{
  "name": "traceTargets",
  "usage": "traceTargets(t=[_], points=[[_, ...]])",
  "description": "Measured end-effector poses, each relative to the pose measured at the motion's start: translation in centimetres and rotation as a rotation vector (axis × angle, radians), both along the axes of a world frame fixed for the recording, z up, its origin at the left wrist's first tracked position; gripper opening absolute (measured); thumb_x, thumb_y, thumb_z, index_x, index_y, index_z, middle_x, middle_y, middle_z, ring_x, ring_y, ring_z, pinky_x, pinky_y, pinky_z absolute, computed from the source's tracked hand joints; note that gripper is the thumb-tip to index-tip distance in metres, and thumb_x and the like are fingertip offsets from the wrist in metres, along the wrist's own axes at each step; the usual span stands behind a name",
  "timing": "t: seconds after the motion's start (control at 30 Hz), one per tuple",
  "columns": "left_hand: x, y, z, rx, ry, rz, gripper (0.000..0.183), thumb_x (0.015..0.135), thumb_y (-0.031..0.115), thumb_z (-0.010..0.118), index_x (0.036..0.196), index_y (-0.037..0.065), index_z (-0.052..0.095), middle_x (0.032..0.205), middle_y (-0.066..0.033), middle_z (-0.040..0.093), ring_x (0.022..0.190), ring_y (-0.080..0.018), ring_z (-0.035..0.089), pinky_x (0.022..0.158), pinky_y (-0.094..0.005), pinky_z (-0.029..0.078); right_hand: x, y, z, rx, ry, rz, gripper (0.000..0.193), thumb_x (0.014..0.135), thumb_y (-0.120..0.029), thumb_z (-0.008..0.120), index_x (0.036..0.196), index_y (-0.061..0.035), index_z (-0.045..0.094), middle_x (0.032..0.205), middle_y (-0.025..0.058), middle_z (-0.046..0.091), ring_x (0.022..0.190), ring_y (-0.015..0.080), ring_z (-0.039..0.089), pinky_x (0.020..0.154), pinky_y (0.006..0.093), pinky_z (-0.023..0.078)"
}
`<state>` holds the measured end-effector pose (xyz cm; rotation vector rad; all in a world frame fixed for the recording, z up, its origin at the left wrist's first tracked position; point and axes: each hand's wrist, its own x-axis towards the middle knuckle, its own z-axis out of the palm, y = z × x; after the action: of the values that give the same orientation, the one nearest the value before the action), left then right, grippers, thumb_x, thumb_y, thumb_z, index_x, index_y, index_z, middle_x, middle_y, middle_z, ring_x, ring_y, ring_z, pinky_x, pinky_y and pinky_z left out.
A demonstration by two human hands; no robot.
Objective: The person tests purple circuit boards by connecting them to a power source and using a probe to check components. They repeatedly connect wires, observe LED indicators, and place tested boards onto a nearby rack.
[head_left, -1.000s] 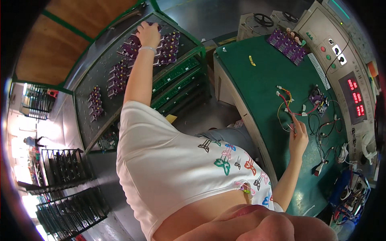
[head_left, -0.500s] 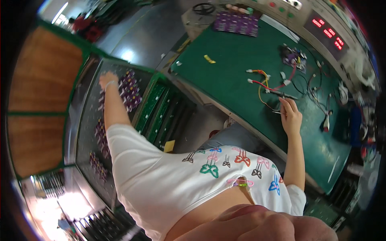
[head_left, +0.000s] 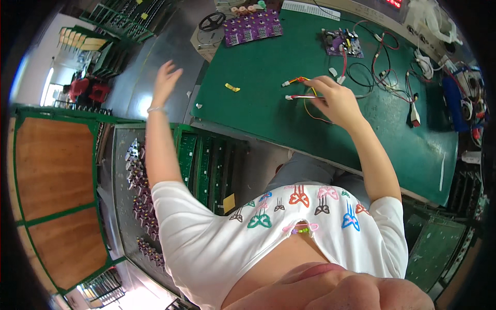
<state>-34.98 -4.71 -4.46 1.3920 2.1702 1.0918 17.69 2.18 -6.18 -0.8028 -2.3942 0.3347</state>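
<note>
Over the gap between the metal cart and the bench, my left hand [head_left: 166,82] is raised with its fingers spread and nothing in them. My right hand [head_left: 338,101] is above the green bench top, its fingers closed on thin wires. White plugs end these wires: a yellow-and-red lead [head_left: 295,80] and a red-and-white lead [head_left: 302,97] stick out to the left of the fingers. The fingers partly hide the wires. A loose purple circuit board [head_left: 342,42] with components lies farther back, with a red lead [head_left: 344,61] running from it.
Many purple boards [head_left: 143,206] lie on the metal cart top [head_left: 123,181] at my left. A panel of purple boards [head_left: 253,27] sits at the bench's far left corner, near a yellow strip [head_left: 232,88]. Tangled cables [head_left: 385,75] and a test instrument [head_left: 369,13] are at the right back.
My left hand has lifted off the boards on the cart and moved forward and right. My right hand has moved left and forward onto the wires. The view has shifted too.
</note>
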Motion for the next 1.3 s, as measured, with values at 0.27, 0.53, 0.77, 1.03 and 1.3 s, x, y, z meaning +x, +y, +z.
traceTargets(t=[0.27,0.53,0.77,1.03,1.3], points=[[8.8,16.6,-6.2,0.063,-0.234,0.13,0.096,0.092,0.038,0.078,0.156,-0.011,0.026,0.152,-0.0291,0.046,0.138,-0.033,0.05,0.115,-0.0387,0.038,4.6,-0.5,0.5,-0.159,-0.31,0.05,0.043,0.091,-0.044,0.07,0.071,-0.0067,0.071,0.087,0.0076,0.063,0.07,0.0313,0.066,0.064,0.0451,0.053],[10.2,19.4,-6.8,0.348,-0.452,0.131,0.071,0.084,-0.006,0.079,0.145,-0.013,0.043,0.121,-0.0164,0.069,0.108,-0.0224,0.067,0.094,-0.0319,0.054,8.1,-0.4,2.3,-0.287,-0.167,0.065,0.019,0.078,-0.018,0.082,0.091,-0.0084,0.074,0.092,0.0049,0.065,0.08,0.0298,0.069,0.072,0.0433,0.055],[14.8,12.7,-1.6,0.653,-0.268,-0.08,0.071,0.08,-0.011,0.079,0.143,-0.005,0.049,0.12,-0.0122,0.06,0.103,-0.0181,0.065,0.09,-0.0306,0.055,6.0,0.2,1.0,-0.367,-0.385,0.291,0.025,0.076,-0.015,0.081,0.101,-0.0103,0.076,0.102,0.006,0.065,0.083,0.0296,0.069,0.076,0.0435,0.055],[24.3,0.3,7.9,0.532,0.532,-0.515,0.042,0.077,-0.014,0.072,0.115,0.003,0.073,0.113,-0.0104,0.069,0.095,-0.0245,0.07,0.088,-0.0332,0.056,7.1,2.1,-0.5,-0.472,0.043,0.35,0.01,0.091,-0.009,0.068,0.097,-0.0023,0.065,0.099,0.0112,0.067,0.088,0.0317,0.068,0.076,0.0417,0.053],[31.3,-7.9,10.9,0.476,0.434,-0.925,0.034,0.075,-0.011,0.07,0.103,0.006,0.075,0.101,-0.0074,0.076,0.092,-0.0249,0.072,0.086,-0.0379,0.056,8.0,1.6,2.0,-0.554,0.225,0.336,0.009,0.095,-0.004,0.068,0.102,-0.001,0.072,0.091,0.008,0.066,0.08,0.0196,0.065,0.074,0.0333,0.054]])
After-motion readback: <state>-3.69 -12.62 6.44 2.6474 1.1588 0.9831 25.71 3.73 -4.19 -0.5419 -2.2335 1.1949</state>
